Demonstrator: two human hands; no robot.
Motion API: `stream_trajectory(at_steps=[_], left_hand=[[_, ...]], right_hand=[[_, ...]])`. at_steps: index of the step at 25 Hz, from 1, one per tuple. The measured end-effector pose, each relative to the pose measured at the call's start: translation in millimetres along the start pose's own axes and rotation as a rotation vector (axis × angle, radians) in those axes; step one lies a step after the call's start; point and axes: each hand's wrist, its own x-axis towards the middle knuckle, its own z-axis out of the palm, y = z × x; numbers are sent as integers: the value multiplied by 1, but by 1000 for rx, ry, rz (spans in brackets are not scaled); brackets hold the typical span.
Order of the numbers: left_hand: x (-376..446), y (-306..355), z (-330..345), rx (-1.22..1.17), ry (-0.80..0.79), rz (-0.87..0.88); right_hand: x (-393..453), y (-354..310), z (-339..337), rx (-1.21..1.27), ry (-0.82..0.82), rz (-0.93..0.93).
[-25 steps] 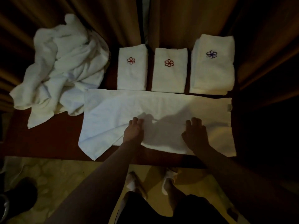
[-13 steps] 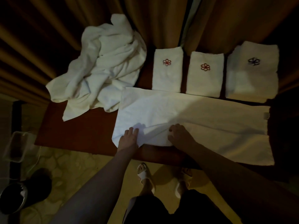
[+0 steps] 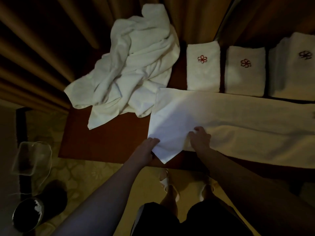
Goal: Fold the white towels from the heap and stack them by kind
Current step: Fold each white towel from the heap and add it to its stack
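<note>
A long white towel lies spread along the front of the dark red table, its near left corner hanging over the edge. My left hand pinches the towel's left edge by that corner. My right hand, fingers curled, grips a fold of the same towel just to the right. A crumpled heap of white towels sits at the back left. Behind the spread towel lie two folded towels with red flowers and a thicker folded stack with a dark flower.
Brown curtains hang close behind the table. On the floor at the left stand a clear plastic container and a dark round bin. My sandalled feet are under the table's front edge.
Both hands slid left along the towel's near edge to its left corner. They went from lying flat to gripping the cloth. The view swung left.
</note>
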Motion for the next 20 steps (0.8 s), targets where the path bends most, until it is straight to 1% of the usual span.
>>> stream_trajectory(at_steps=[3, 6, 9, 11, 13, 16, 18, 20], left_hand=[[-9, -7, -1, 15, 38, 32], [-11, -8, -3, -3, 104, 62], [-12, -10, -3, 1, 93, 73], [-9, -10, -3, 27, 69, 59], [-5, -11, -5, 15, 57, 57], [-4, -18, -8, 17, 39, 88], [-4, -22, -10, 4, 22, 113], [-3, -19, -12, 11, 2, 75]], right_hand=[[-1, -5, 1, 282, 29, -4], [-3, -5, 2, 373, 110, 40], [-4, -4, 3, 530, 135, 132], [-2, -4, 4, 523, 120, 148], [-2, -4, 4, 524, 73, 129], [-4, -5, 4, 544, 31, 99], [-4, -6, 1, 500, -14, 72], [-6, -8, 0, 473, -81, 25]])
